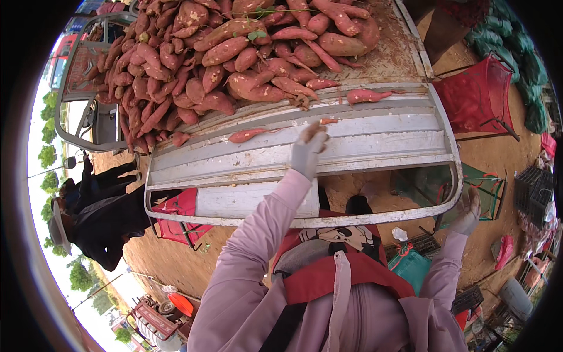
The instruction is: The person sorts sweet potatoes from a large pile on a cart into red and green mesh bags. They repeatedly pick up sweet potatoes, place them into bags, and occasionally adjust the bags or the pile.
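My left hand (309, 147), in a pale glove with bare fingertips, is over the lowered metal side panel (387, 127) of a truck bed, its fingers partly bent. A small sweet potato piece (329, 121) lies just past its fingertips; whether they touch it I cannot tell. A thin sweet potato (248, 135) lies left of this hand and another (367, 96) lies farther right on the panel. A large heap of sweet potatoes (211, 57) fills much of the bed. My right hand (468, 215), gloved too, is beside the panel's right corner, above a green mesh bag on a frame (479, 185), fingers extended.
Red bags on frames stand right (477, 97) and left (176, 220) of the panel. Two people (101, 220) are at the left; another person's legs (444, 31) show at top right. Filled green bags (528, 75) and black crates (534, 189) are at the right.
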The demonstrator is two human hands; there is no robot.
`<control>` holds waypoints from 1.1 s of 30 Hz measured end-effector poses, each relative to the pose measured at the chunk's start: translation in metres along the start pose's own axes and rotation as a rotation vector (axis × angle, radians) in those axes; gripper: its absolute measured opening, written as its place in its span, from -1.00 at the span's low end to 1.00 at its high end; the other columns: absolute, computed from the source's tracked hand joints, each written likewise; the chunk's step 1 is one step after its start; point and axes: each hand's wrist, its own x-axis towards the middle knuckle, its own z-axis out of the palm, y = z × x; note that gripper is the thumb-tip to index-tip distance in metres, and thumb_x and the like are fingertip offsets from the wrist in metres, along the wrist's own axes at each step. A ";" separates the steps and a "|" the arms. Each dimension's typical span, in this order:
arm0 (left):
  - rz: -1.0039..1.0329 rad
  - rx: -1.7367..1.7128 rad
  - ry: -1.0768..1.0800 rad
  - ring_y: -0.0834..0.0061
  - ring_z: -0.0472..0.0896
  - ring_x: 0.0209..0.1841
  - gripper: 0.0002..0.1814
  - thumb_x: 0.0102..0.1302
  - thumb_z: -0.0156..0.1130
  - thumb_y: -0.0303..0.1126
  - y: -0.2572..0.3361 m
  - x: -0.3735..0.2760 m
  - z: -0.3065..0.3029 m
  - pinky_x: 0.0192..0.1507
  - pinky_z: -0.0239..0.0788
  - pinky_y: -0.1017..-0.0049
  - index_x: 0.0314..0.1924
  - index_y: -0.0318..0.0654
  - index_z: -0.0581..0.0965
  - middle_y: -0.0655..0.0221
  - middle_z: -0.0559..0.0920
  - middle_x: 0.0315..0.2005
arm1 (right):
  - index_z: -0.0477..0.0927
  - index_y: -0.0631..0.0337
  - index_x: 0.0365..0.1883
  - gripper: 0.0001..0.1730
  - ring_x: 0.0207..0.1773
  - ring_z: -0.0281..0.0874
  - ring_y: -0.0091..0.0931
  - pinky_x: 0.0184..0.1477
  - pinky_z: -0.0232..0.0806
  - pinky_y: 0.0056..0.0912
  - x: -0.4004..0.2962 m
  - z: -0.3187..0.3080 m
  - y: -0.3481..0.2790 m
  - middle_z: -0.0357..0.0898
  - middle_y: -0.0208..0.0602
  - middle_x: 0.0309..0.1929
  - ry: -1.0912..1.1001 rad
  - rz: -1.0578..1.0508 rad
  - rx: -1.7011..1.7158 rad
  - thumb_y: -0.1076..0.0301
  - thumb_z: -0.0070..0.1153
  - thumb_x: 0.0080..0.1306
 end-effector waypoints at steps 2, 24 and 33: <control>0.030 0.010 0.353 0.34 0.49 0.11 -0.34 0.33 0.18 -0.20 -0.004 0.049 -0.098 0.04 0.38 0.43 0.33 -0.34 0.24 0.23 0.43 0.19 | 0.44 0.30 0.16 -0.63 0.08 0.48 -0.50 0.12 0.35 -0.48 -0.035 0.076 -0.018 0.49 -0.28 0.10 -0.191 -0.164 -0.214 0.34 -0.05 0.44; 0.182 -0.445 0.494 0.39 0.59 -0.06 -0.37 0.08 0.46 -0.17 0.003 0.243 -0.197 0.03 0.45 0.44 0.08 -0.38 0.48 0.25 0.61 -0.05 | 0.44 0.34 0.17 -0.02 0.18 0.45 -0.11 0.19 0.28 -0.24 -0.026 0.523 0.201 0.49 0.11 0.12 -1.333 -0.136 -1.271 -0.25 0.28 -0.05; -0.327 -0.985 0.236 0.20 0.49 0.10 -0.31 0.16 0.03 0.31 0.058 0.138 -0.171 0.08 0.39 0.07 0.15 0.04 0.45 0.32 0.54 0.06 | 0.57 0.40 0.00 -0.19 -0.10 0.63 -0.33 -0.24 0.43 -0.36 -0.078 0.465 0.165 0.61 -0.02 -0.06 -1.126 0.248 -1.020 -0.12 0.38 -0.04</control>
